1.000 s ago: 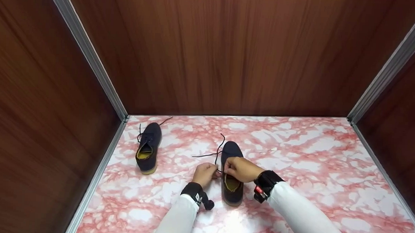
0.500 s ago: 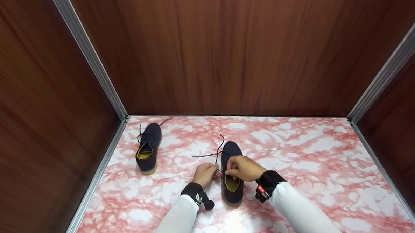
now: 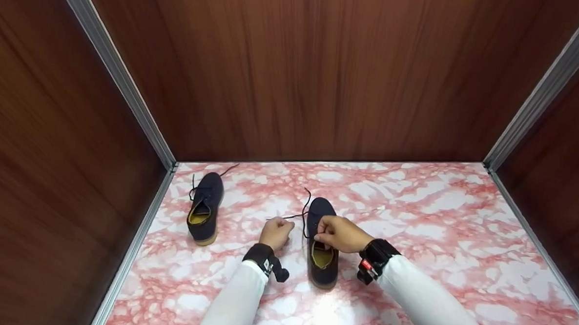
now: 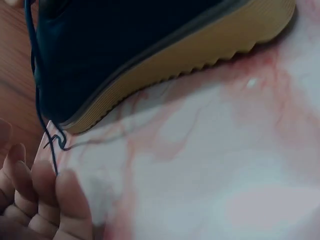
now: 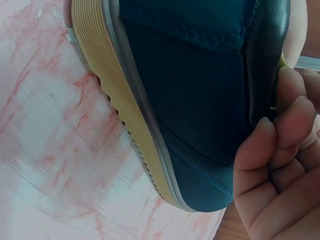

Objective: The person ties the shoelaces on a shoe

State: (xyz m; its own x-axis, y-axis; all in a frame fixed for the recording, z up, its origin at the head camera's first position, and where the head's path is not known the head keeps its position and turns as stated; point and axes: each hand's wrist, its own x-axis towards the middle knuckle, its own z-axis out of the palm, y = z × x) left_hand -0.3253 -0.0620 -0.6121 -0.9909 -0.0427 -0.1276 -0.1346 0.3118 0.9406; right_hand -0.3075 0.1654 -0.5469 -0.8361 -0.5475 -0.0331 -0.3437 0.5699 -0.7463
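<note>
A dark navy lace-up shoe (image 3: 324,276) with a yellow lining and tan sole stands on the table, toe away from me. My right hand (image 3: 342,234) reaches over it from the right, thumb and fingertips pinching the edge of its opening. In the right wrist view, the fingers (image 5: 256,145) meet at the dark collar of the shoe (image 5: 185,85). My left hand (image 3: 275,233) is left of the shoe, fingers loosely curled. A dark lace (image 3: 305,226) lies along the shoe's left side. In the left wrist view, the lace (image 4: 39,100) runs down behind the left fingertips.
A matching shoe (image 3: 202,232) stands at the left, laces loose. The tabletop (image 3: 438,227) has a red and white marbled pattern. Wooden panels (image 3: 293,75) rise at the back and both sides, with metal corner posts (image 3: 122,77).
My left hand has let go of the lace at the shoe's side and moved left and slightly away from me. The right hand shifted a little and stays on the shoe.
</note>
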